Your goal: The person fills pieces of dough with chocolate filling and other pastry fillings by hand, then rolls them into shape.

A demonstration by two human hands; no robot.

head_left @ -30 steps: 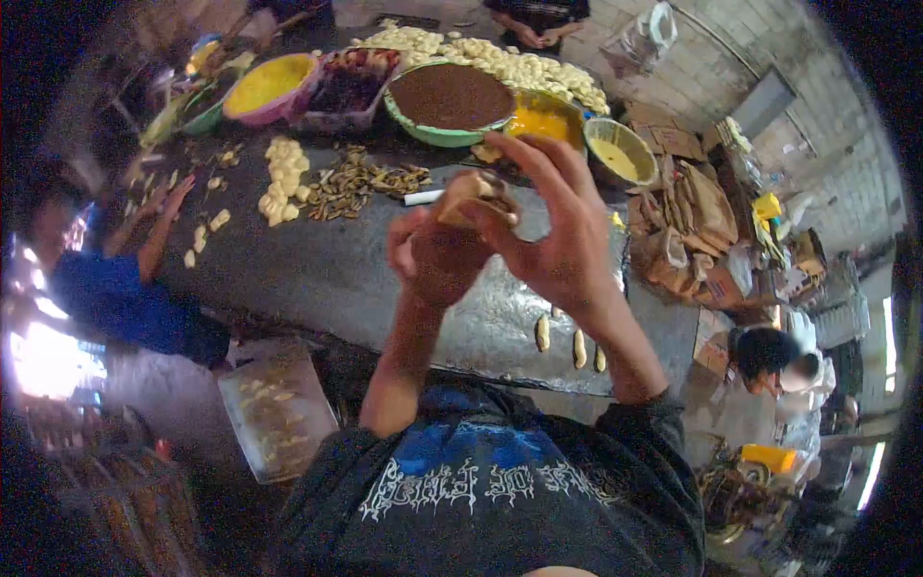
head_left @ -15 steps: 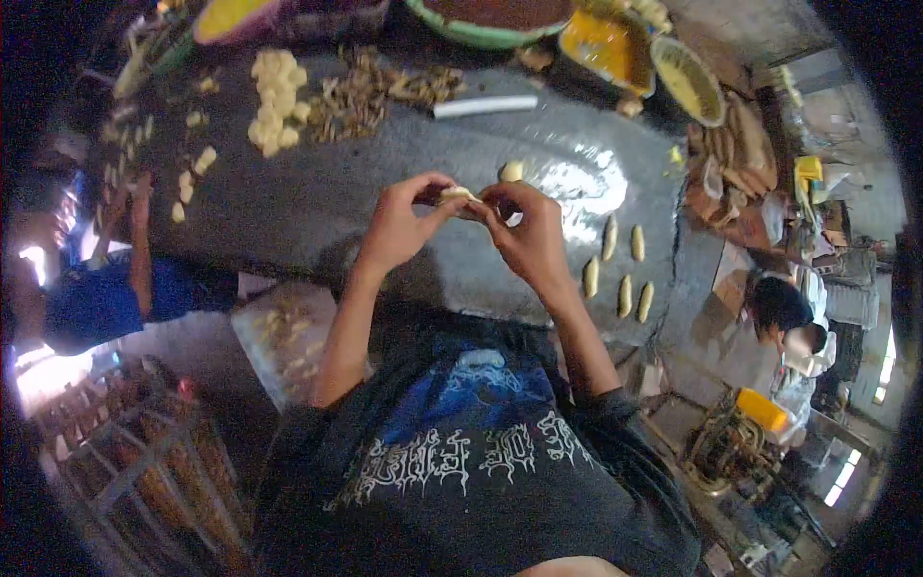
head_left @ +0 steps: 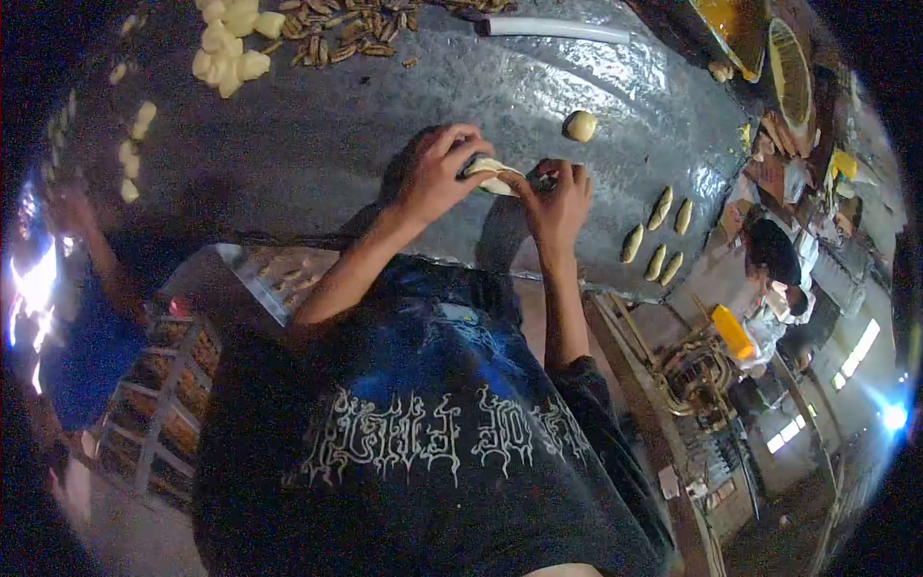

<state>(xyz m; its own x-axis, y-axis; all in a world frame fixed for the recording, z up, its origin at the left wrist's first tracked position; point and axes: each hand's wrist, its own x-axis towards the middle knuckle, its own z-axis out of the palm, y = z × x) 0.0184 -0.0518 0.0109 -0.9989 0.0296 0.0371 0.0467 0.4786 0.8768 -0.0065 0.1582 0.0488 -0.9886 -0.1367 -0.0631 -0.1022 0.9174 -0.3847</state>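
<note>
Both hands hold a flattened piece of pale dough [head_left: 496,170] just above the dark table. My left hand [head_left: 440,183] pinches its left end, with the fingers curled over the top. My right hand [head_left: 559,210] grips the right edge, its thumb lying along the dough. Whether anything sits inside the dough cannot be made out. Beyond my right hand rests a round dough ball [head_left: 581,126]. Several slim, spindle-shaped dough rolls [head_left: 658,209] lie near the table's right corner.
A pile of dough balls [head_left: 229,43] and a heap of brown elongated pieces [head_left: 351,31] lie at the far left of the table [head_left: 327,144]. A white rod [head_left: 558,30] lies at the back. At left is another person's arm [head_left: 101,240]; a tray [head_left: 255,279] sits below the table edge.
My view has shifted, so the table's contents sit differently in it. The dough between my hands appears wider and flatter, and my hands are slightly farther apart.
</note>
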